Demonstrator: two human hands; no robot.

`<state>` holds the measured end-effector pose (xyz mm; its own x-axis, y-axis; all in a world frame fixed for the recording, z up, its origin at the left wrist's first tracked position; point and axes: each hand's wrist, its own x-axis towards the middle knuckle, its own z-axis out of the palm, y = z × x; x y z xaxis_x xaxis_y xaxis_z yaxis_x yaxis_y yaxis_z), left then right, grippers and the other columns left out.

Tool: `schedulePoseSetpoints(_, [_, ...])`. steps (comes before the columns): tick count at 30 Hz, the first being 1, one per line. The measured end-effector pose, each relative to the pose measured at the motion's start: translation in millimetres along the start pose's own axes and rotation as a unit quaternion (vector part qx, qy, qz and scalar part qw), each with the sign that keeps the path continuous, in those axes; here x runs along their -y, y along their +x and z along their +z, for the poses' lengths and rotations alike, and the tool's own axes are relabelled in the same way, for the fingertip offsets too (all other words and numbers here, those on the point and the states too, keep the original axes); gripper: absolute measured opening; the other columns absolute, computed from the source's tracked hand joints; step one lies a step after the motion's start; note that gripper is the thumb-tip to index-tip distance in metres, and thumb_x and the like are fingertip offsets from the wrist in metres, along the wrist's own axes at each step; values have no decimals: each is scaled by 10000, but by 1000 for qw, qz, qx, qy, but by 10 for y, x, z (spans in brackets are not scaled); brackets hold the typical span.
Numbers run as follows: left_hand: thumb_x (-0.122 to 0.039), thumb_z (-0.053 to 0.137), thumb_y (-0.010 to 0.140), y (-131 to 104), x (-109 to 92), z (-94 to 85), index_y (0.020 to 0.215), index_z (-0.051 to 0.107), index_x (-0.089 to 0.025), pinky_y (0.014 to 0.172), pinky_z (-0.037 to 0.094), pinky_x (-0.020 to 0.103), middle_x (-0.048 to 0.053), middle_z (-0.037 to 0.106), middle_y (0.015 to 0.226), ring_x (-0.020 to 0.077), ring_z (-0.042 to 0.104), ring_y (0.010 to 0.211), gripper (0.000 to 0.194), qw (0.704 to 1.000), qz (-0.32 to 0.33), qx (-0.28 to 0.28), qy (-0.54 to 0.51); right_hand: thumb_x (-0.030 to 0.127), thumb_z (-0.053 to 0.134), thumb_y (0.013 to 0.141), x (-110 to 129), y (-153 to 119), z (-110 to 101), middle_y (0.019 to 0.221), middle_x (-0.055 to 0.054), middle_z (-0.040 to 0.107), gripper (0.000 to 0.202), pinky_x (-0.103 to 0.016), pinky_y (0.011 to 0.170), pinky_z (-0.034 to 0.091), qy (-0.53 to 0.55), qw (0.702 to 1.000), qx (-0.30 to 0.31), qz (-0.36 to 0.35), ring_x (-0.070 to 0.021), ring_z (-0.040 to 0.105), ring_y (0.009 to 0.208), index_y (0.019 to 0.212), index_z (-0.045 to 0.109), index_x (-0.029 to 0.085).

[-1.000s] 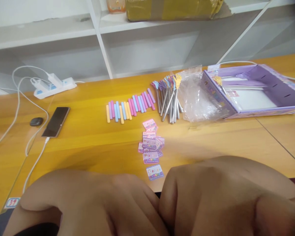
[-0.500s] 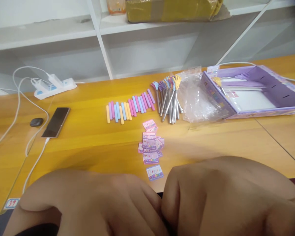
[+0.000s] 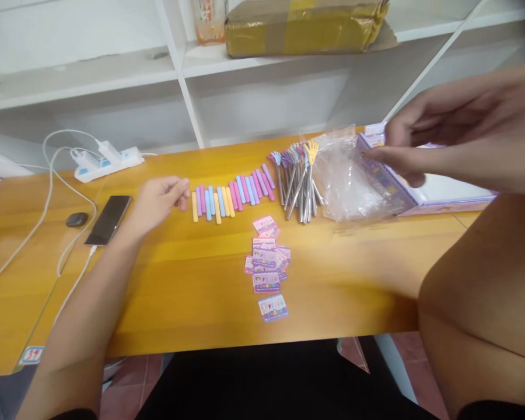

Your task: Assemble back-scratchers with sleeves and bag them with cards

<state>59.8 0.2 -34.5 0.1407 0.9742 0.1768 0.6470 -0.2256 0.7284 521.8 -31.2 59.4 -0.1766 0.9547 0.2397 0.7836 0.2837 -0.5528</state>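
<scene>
My left hand [image 3: 160, 201] is beside the left end of a row of pink, purple, blue and yellow sticks [image 3: 231, 195]. Its fingers are loosely curled and partly apart, with nothing visible in them. My right hand [image 3: 441, 131], blurred, hovers over the purple cardboard box [image 3: 446, 207] and hides much of it. A gap shows between its thumb and fingers, and I see nothing held there. Between the hands lies a pile of metal rods with colourful hand-shaped heads [image 3: 304, 181]. Small printed cards [image 3: 271, 283] lie in a loose column in front of the sticks.
Crumpled clear plastic bags [image 3: 350, 181] lie against the box. On the left are a phone [image 3: 108, 220] with its cable, a black earbud-type case [image 3: 76, 219] and a white power strip [image 3: 109, 166]. A taped carton [image 3: 306, 29] stands on the shelf behind.
Both arms have risen from the near table edge. My left hand has reached out to the sticks, my right hand over the box. The view has shifted slightly.
</scene>
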Motion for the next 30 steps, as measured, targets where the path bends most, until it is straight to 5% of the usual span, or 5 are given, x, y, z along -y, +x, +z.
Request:
schedulePoseSetpoints(3, [-328,508,1036,45,431,67,1011,643,-216,837,534,334,46,773,892,208,721,853,177,983,-75,-77,147,650,784,971,-64,180,26,763,-25,727,398,-361,664,411,-132,990,43,30,-144,581,662,927,742,257])
schedulePoseSetpoints(7, [-448,566,1017,54,644,196,1026,601,-235,865,510,363,96,791,1093,271,721,1002,216,963,-137,-48,228,362,734,1054,-175,448,196,825,-64,775,222,-354,729,418,-217,962,115,124,-159,605,705,907,731,196])
schedulePoseSetpoints(12, [-620,537,1008,68,643,290,875,603,-256,741,440,373,93,768,916,304,696,879,393,936,-174,23,307,445,554,1135,-488,767,527,813,-92,788,434,-372,735,452,-187,952,211,123,-192,649,684,804,689,199])
schedulePoseSetpoints(20, [-540,573,964,82,681,341,878,671,-258,705,441,376,105,789,889,327,719,872,310,920,-178,33,347,547,545,1112,-590,949,919,678,-65,728,465,-341,748,468,-155,976,111,101,-217,683,735,804,637,211])
schedulePoseSetpoints(30, [-492,557,974,78,649,346,889,718,-243,719,488,390,122,798,870,351,749,886,308,915,-174,22,363,469,669,1017,-547,944,1028,679,-76,739,370,-348,773,524,-139,978,121,99,-241,708,748,766,680,197])
